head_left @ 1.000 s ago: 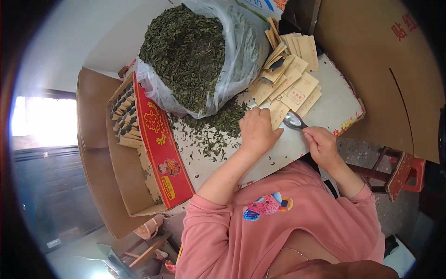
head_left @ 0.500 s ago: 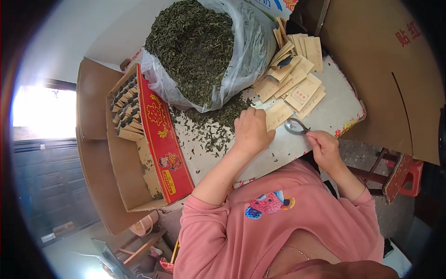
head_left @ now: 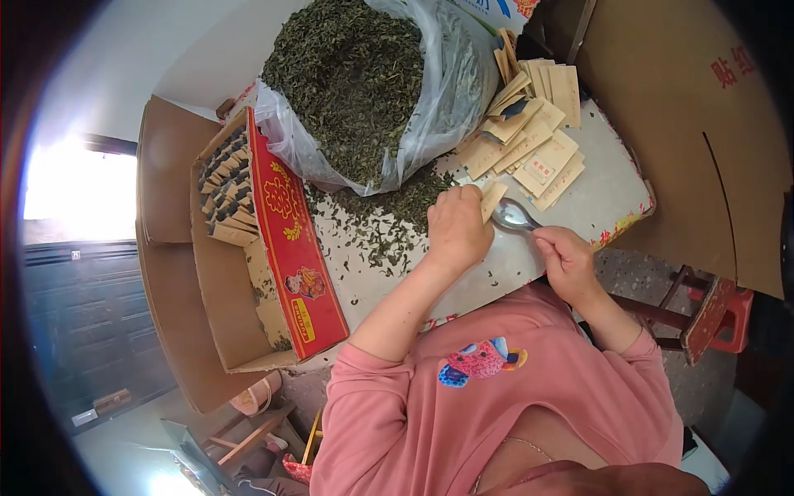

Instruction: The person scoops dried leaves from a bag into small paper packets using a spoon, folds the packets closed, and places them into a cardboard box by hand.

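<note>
My left hand (head_left: pixel 460 228) is closed on a small tan paper packet (head_left: pixel 493 199), which stands tilted up beside the loose tea leaves. The fingertips are partly hidden behind the hand's back. Between thumb and fingers, my right hand (head_left: pixel 567 263) grips the handle of a metal spoon (head_left: pixel 514 215). Its shiny bowl lies close against the packet; whether they touch I cannot tell. Just beyond my left hand, a clear plastic bag (head_left: pixel 451 91) full of dried green tea leaves (head_left: pixel 343 83) stands open, with leaves scattered on the tabletop. More tan packets (head_left: pixel 542 157) lie fanned out at the right.
A red-sided cardboard box (head_left: pixel 298 273) stands at the left, with rows of filled packets (head_left: pixel 227 194) inside. Large cardboard (head_left: pixel 678 124) rises along the right. Below it are a wooden stool (head_left: pixel 707 314) and a red plastic stool (head_left: pixel 736 318).
The packet, flat on the table before, is now tilted up in my left hand. My right hand has moved slightly left, bringing the spoon's bowl up to the packet.
</note>
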`<state>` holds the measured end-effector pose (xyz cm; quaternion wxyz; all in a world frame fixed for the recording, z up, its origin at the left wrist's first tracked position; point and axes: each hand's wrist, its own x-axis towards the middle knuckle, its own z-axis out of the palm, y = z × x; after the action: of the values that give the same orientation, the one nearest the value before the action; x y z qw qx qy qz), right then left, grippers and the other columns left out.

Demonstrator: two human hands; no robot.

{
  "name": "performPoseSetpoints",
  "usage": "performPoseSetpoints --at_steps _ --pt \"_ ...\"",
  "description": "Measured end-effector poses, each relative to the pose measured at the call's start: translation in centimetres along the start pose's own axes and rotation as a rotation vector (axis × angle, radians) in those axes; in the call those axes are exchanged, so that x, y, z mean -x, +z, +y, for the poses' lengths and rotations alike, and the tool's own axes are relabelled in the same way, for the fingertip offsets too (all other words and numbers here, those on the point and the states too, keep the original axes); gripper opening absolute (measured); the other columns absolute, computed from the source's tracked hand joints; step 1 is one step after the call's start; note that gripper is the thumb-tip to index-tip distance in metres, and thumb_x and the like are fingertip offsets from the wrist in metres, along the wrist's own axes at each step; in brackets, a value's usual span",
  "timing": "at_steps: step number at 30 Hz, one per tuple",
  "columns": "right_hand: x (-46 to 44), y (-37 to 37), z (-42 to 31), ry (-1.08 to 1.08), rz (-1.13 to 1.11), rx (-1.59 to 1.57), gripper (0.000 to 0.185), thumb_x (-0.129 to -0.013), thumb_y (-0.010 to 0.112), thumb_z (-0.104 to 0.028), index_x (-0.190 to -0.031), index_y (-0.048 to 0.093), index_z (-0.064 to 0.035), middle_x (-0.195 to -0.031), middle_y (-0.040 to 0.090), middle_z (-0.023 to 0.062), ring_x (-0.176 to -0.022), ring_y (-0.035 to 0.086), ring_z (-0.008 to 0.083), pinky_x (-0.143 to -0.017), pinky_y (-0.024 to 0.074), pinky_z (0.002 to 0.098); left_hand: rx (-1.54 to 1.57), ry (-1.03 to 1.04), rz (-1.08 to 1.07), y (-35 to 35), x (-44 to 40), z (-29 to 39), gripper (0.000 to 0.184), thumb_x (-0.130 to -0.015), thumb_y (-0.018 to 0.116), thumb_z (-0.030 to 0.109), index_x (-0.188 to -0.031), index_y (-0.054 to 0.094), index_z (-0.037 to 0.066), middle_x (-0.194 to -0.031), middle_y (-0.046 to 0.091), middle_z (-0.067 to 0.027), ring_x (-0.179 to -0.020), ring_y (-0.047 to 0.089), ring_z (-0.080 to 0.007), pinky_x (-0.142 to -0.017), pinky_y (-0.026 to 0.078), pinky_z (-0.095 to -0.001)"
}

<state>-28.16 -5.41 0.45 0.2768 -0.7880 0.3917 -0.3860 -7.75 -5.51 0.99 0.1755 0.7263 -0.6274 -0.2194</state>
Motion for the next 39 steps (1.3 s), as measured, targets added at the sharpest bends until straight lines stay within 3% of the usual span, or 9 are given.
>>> performPoseSetpoints --at_steps 7,14,16,20,22,25,29,35,39 --pt "-1.0 0.3 -1.2 -0.099 -0.032 -0.077 0.011 -0.085 0.062 0.003 -0.095 0.065 0.0014 -0.085 0.067 0.0143 -0.076 0.065 0.0255 -0.068 0.0517 0.0315 0.147 0.024 0.071 -0.4 0.1 -2.0 0.022 -0.075 0.062 0.003 -0.095 0.053 0.002 -0.086 0.063 -0.0206 -0.084 0.06 -0.0389 -0.077 0.046 -0.0478" --pt "-2.4 -0.5 -1.9 -0.007 -0.01 -0.163 0.01 -0.088 0.06 0.001 -0.097 0.065 0.0013 -0.086 0.066 0.0107 -0.075 0.064 0.0177 -0.068 0.0506 0.0273 0.601 -0.098 0.021 -1.7 1.3 -5.0 0.015 -0.089 0.056 0.005 -0.097 0.044 0.002 -0.089 0.064 -0.0114 -0.076 0.06 -0.0128 -0.067 0.048 -0.0285" --pt "-3.3 -0.3 -2.1 0.011 -0.024 -0.213 0.01 -0.09 0.059 0.0 -0.097 0.065 0.0013 -0.088 0.066 0.0094 -0.076 0.064 0.0149 -0.069 0.0503 0.026 1.093 -0.148 0.04 -2.1 1.7 -5.1 0.018 -0.092 0.054 0.007 -0.102 0.041 0.001 -0.096 0.063 -0.0106 -0.072 0.057 -0.0114 -0.07 0.049 -0.0269" --pt "-5.1 0.2 -3.1 0.017 -0.017 -0.281 0.008 -0.087 0.062 0.001 -0.094 0.066 0.0016 -0.084 0.067 0.0111 -0.075 0.065 0.0191 -0.067 0.0505 0.0283 0.791 -0.064 0.226 -4.0 2.5 -5.0 0.031 -0.087 0.06 0.003 -0.112 0.041 0.001 -0.102 0.06 -0.0084 -0.09 0.06 -0.0122 -0.078 0.051 -0.0283" --pt "-6.0 0.2 -3.7 -0.031 -0.092 -0.277 0.01 -0.091 0.058 0.0 -0.098 0.065 0.0018 -0.087 0.067 0.008 -0.076 0.063 0.0143 -0.069 0.0504 0.0257 0.78 0.031 0.284 -3.3 2.4 -6.7 0.044 -0.084 0.061 -0.001 -0.122 0.04 0.0 -0.109 0.056 -0.0101 -0.101 0.057 -0.0144 -0.084 0.048 -0.0297" --pt "-7.0 0.5 -4.7 -0.016 -0.13 -0.333 0.01 -0.091 0.058 0.0 -0.097 0.065 0.0021 -0.086 0.067 0.0077 -0.076 0.063 0.0141 -0.069 0.0504 0.0257 0.315 0.239 0.488 -4.2 2.6 -7.0 0.056 -0.078 0.062 -0.002 -0.13 0.041 -0.002 -0.113 0.053 -0.0159 -0.102 0.054 -0.0274 -0.091 0.044 -0.0352" --pt "-7.7 1.0 -5.5 -0.024 -0.162 -0.374 0.01 -0.091 0.058 0.0 -0.096 0.065 0.0022 -0.085 0.067 0.008 -0.075 0.063 0.0142 -0.068 0.0504 0.026 0.209 0.249 0.539 -4.7 2.8 -7.0 0.059 -0.069 0.064 -0.003 -0.126 0.046 0.0 -0.111 0.053 -0.0193 -0.102 0.052 -0.0376 -0.09 0.042 -0.043" --pt "-8.2 1.6 -5.9 -0.15 -0.182 -0.311 0.009 -0.088 0.06 0.003 -0.094 0.065 0.002 -0.082 0.067 0.0092 -0.072 0.063 0.0157 -0.063 0.0499 0.0271 0.098 0.277 0.548 -4.4 3.1 -7.5 0.061 -0.067 0.068 0.001 -0.125 0.047 0.003 -0.113 0.053 -0.0172 -0.105 0.051 -0.0364 -0.09 0.04 -0.0434" --pt "-8.6 1.6 -6.3 -0.302 -0.15 -0.155 0.011 -0.081 0.064 0.004 -0.091 0.065 0.0009 -0.082 0.066 0.0131 -0.071 0.064 0.0264 -0.063 0.0506 0.0335 0.123 0.267 0.551 -4.3 3.3 -7.5 0.059 -0.066 0.07 0.002 -0.121 0.048 0.003 -0.112 0.053 -0.0176 -0.104 0.052 -0.0366 -0.088 0.04 -0.0435"
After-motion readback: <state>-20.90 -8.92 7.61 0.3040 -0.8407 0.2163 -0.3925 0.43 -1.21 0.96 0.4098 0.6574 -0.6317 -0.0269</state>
